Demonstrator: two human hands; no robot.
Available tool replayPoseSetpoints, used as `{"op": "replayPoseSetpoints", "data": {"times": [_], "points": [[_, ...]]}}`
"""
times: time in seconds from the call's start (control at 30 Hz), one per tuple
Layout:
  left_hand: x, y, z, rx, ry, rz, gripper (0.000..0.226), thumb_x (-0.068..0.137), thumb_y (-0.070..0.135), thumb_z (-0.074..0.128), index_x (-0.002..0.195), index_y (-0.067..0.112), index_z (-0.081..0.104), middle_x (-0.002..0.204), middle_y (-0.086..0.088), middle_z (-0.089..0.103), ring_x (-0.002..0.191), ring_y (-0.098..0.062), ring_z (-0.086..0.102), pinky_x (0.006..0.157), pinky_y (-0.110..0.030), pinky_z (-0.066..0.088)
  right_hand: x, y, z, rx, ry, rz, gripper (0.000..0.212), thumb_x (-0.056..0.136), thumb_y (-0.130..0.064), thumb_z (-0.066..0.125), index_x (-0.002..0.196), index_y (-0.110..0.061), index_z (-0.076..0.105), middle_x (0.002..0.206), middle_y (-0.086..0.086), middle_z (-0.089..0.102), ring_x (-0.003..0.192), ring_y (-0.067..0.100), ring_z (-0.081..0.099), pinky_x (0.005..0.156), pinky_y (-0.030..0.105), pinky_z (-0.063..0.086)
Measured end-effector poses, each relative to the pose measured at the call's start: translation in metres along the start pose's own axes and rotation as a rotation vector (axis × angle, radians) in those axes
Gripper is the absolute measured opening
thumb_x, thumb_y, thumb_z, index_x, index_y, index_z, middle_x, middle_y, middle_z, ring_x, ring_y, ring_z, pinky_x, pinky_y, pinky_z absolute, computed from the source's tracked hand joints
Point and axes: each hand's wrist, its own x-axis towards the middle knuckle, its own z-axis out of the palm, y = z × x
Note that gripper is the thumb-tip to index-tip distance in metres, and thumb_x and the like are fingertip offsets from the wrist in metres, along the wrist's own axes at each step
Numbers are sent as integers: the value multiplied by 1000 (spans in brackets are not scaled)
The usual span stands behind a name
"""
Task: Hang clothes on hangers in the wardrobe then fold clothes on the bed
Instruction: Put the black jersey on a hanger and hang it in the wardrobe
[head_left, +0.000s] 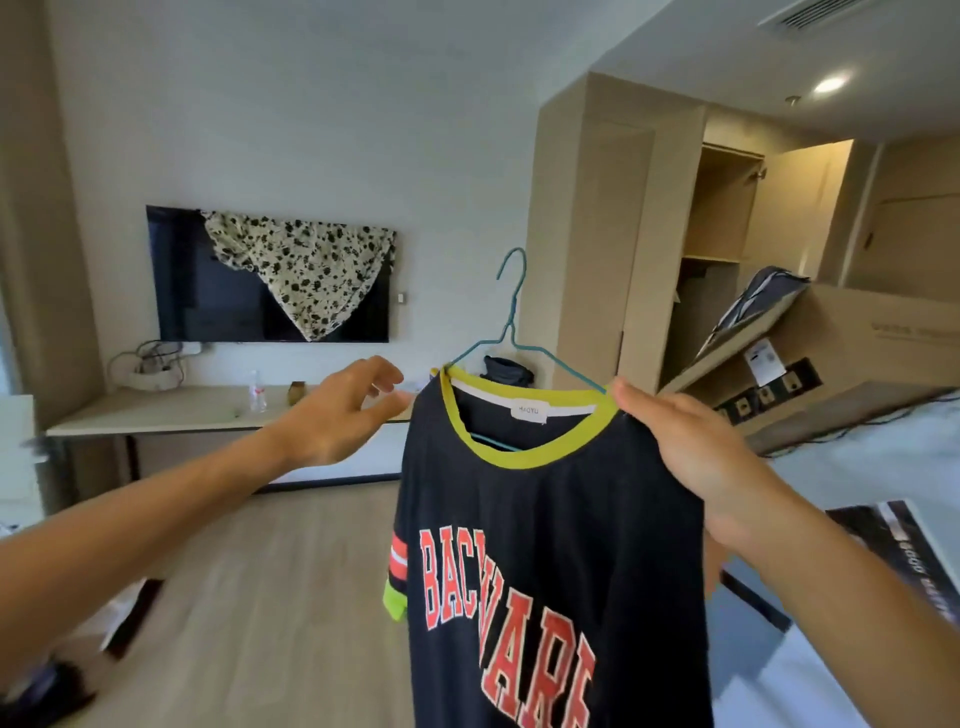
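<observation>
In mid-air, well short of the open wardrobe (717, 208), the right hand (691, 452) holds the shirt (545, 545) on its hanger (511, 312), fingers clamped on one shoulder, while the left hand (337, 415) hovers beside the other, fingers apart.

Navy T-shirt (545, 545) up on teal wire hanger (511, 317), mid-room.
R hand (691, 457) gripped the shirt's shoulder by the yellow collar; L hand (343, 410) was spread, fingers loosely bent, just beside the other shoulder. Hanger hook stood free above the collar. Bkgd: wall TV (208, 291) w/ floral cloth (306, 265) draped over its top, open wardrobe (717, 208) at right, tilted cardboard box (857, 332) near it.
</observation>
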Motion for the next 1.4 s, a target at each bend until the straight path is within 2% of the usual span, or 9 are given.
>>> {"op": "replayPoseSetpoints", "data": {"times": [0.37, 0.63, 0.83, 0.93, 1.0, 1.07, 1.2, 1.3, 1.4], "points": [[-20, -118, -52, 16, -11, -147, 36, 100, 43, 52, 127, 19, 56, 124, 2, 60, 115, -14, 57, 91, -24, 40, 103, 23, 181, 123, 20, 62, 11, 94, -30, 57, 90, -22, 63, 105, 6, 67, 106, 27, 64, 102, 46, 49], [12, -204, -55, 82, 29, -209, 37, 101, 41, 49, 131, 20, 54, 125, 5, 59, 114, -12, 55, 83, -18, 38, 199, 56, 306, 122, -115, 16, 24, 100, -17, 45, 91, 0, 59, 89, 5, 53, 79, 20, 47, 72, 31, 35], [86, -290, -47, 41, 2, -236, 32, 101, 42, 49, 127, 24, 55, 125, 9, 58, 116, -9, 54, 87, -19, 38, 299, 95, 379, 189, -120, -56, 11, 97, -19, 43, 92, -23, 53, 91, 0, 44, 82, 17, 37, 75, 35, 25], [123, -333, -48, 31, -24, -260, 32, 101, 44, 48, 127, 25, 55, 123, 9, 58, 116, -9, 54, 89, -24, 38, 344, 104, 408, 226, -107, -51, 23, 89, -28, 46, 90, -8, 56, 90, 1, 46, 83, 17, 40, 75, 35, 29], [149, -363, -50, 25, -27, -264, 33, 101, 44, 49, 127, 25, 55, 122, 8, 58, 116, -10, 54, 89, -24, 39, 376, 108, 428, 224, -86, -44, 40, 93, -27, 46, 104, 11, 50, 88, 17, 54, 80, 29, 51, 81, 40, 44], [176, -392, -51, 13, -35, -266, 33, 101, 44, 48, 126, 24, 55, 122, 7, 59, 114, -9, 55, 86, -20, 39, 409, 112, 447, 227, -42, -43, 37, 99, -23, 46, 113, 12, 49, 109, 31, 57, 93, 41, 58, 93, 46, 48], [232, -447, -47, -46, -45, -245, 31, 101, 41, 48, 124, 21, 57, 118, 9, 60, 106, -3, 56, 77, -6, 36, 471, 122, 486, 223, 20, -69, 33, 98, -19, 48, 110, 12, 50, 106, 15, 66, 91, 23, 59, 82, 37, 40], [272, -488, -36, -115, -65, -226, 31, 101, 41, 48, 123, 21, 58, 112, 13, 59, 103, 1, 55, 85, -18, 42, 511, 132, 515, 225, 52, -73, 30, 98, -17, 47, 101, 13, 49, 80, 13, 50, 81, 18, 43, 77, 34, 33], [317, -539, -20, -202, -108, -220, 28, 101, 42, 49, 118, 25, 61, 109, 17, 60, 104, -3, 58, 93, -30, 46, 556, 146, 549, 209, 96, -82, 35, 94, -20, 48, 100, 14, 47, 86, 3, 49, 81, 17, 42, 76, 34, 32]]}}
